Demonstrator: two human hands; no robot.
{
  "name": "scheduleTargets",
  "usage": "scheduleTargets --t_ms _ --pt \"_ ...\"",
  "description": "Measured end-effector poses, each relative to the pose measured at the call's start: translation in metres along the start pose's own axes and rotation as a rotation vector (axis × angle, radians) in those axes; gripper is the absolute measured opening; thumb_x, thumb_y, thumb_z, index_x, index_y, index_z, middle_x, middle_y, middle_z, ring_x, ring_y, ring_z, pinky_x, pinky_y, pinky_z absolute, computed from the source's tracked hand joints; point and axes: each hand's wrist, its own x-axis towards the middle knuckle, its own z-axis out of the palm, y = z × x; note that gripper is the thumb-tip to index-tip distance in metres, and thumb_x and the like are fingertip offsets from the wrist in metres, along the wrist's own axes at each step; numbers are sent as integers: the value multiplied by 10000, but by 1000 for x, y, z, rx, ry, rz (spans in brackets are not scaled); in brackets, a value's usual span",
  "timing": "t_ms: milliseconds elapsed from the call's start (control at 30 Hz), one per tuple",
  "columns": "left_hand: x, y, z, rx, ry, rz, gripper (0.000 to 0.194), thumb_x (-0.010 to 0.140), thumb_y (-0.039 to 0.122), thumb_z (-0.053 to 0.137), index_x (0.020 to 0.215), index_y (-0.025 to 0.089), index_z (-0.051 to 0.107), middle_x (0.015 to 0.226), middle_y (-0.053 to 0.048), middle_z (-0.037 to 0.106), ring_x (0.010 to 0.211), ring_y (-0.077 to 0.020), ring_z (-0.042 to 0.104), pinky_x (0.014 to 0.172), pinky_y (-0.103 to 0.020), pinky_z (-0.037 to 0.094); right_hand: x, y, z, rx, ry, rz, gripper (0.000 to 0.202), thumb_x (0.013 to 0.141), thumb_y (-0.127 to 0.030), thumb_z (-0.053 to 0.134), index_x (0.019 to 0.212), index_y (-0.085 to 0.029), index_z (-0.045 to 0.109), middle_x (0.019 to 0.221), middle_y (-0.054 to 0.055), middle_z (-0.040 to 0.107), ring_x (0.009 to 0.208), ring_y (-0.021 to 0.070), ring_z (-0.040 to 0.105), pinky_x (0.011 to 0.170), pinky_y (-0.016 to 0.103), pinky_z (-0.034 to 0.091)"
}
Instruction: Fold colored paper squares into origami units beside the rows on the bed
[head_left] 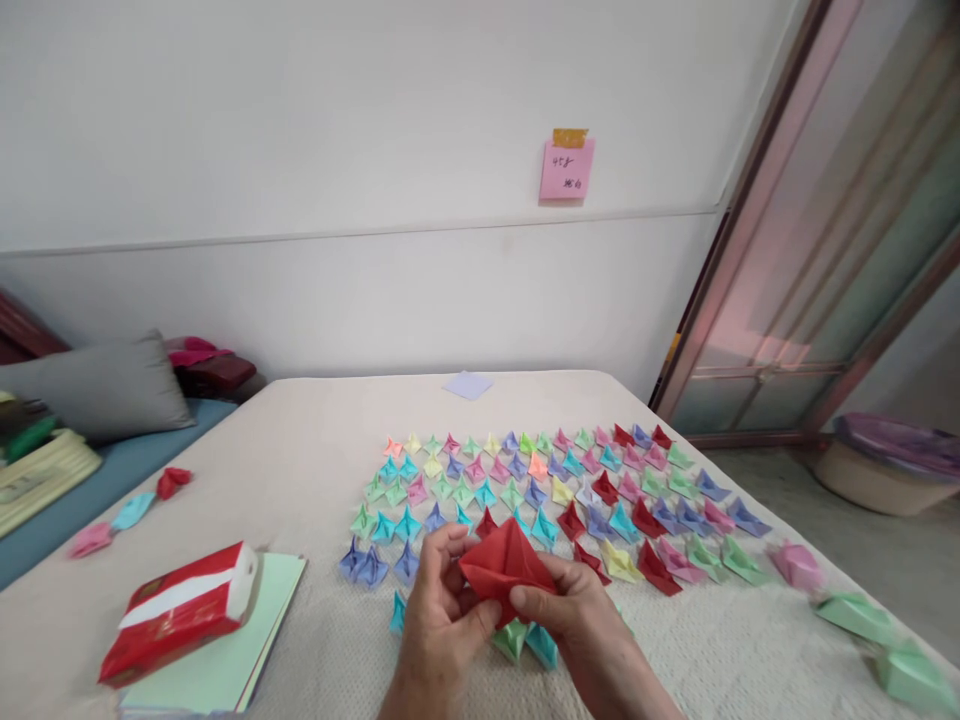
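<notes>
A folded red paper piece (507, 562) with a pointed top is held up in front of me, above the rows of small paper boats. My left hand (448, 610) grips its left side, thumb on the lower front. From the right, my right hand (568, 605) pinches it with the thumb pressed on its front. Behind and around it stand several rows of folded boats in many colours, such as a yellow boat (621, 562) and a blue boat (373, 566). Green and cyan boats are partly hidden below my hands.
A red and white packet (184, 612) lies on green paper sheets (274, 600) at the left. Folded pieces lie at the left edge and the right edge. A lilac sheet (469, 385) rests at the cloth's far side. A pink note (567, 172) is taped to the wall.
</notes>
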Motion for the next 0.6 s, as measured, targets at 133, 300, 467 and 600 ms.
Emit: scheduleTargets --t_ms 133,300,467,600 --pt "-2 -6 1 28 -8 24 555 673 203 802 1129 273 495 1082 -55 577 876 -206 675 702 -292 563 0 2 4 -19 48 -1 181 619 -259 821 770 -163 793 675 37 737 617 159 589 625 256 417" --pt "-4 -6 5 -7 12 34 556 663 210 803 1129 287 510 1070 -43 572 827 -185 672 647 -262 556 -2 6 4 -38 93 -5 187 625 -267 817 772 -153 794 698 50 745 638 164 595 637 259 420" --pt "-3 -8 4 -24 0 -3 567 642 198 816 1119 286 523 1075 -42 593 873 -201 679 728 -294 554 -2 3 4 -90 90 -41 182 662 -304 799 766 -155 785 694 41 730 654 163 588 648 256 425" --pt "0 -9 -1 -21 -55 -37 540 646 237 817 1106 252 534 1053 -62 637 870 -201 665 738 -294 534 -1 3 3 -143 141 -54 197 686 -331 781 763 -150 771 711 53 734 645 167 585 635 260 430"
